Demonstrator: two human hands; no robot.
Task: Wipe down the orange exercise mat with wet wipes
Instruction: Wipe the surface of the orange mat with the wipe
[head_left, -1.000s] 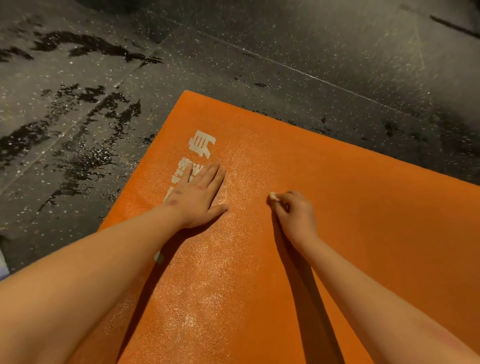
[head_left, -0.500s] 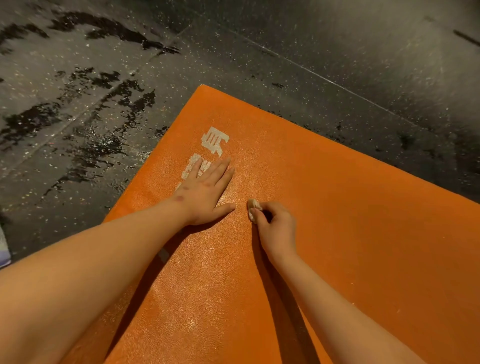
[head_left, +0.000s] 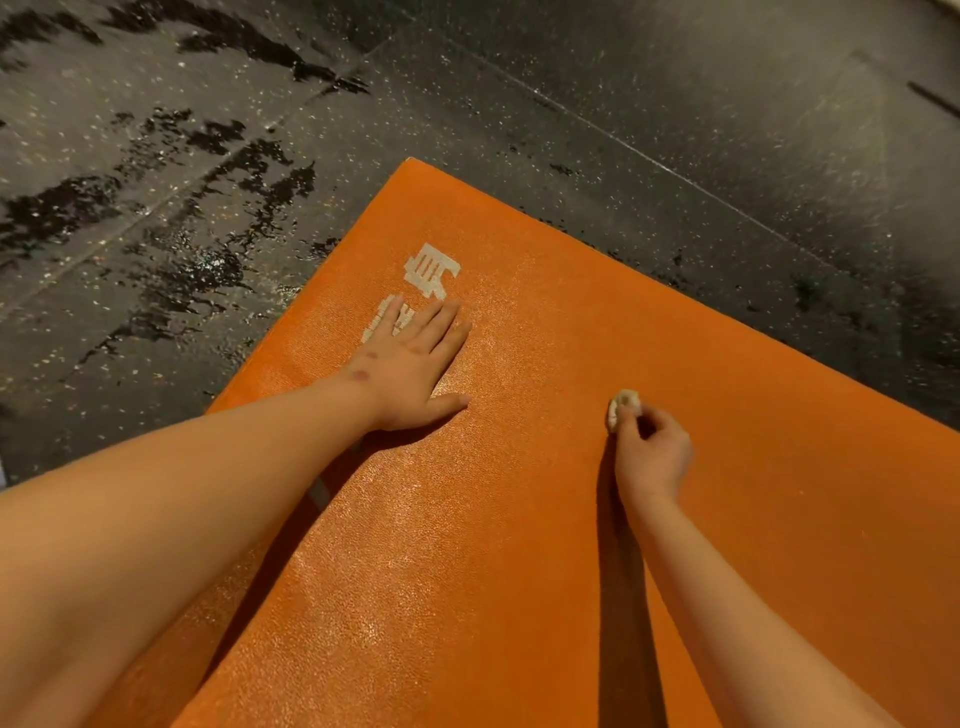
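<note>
Two hands are set on the orange exercise mat, which is spread on a dark speckled floor with its far left corner in view. The left hand is pressed flat, fingers straight, partly covering white printed characters that cannot be read from this angle. Well apart to the right, a small balled wet wipe is pinched by the right hand against the mat. Wet patches are seen on the floor at far left.

I get a dim, warm picture. Sheen glitters on the mat and on the wet patches of the floor, which is brighter at top right. The left arm and right arm cast hard, dark shadows toward me. The edges bend, and the near forearms look soft.
</note>
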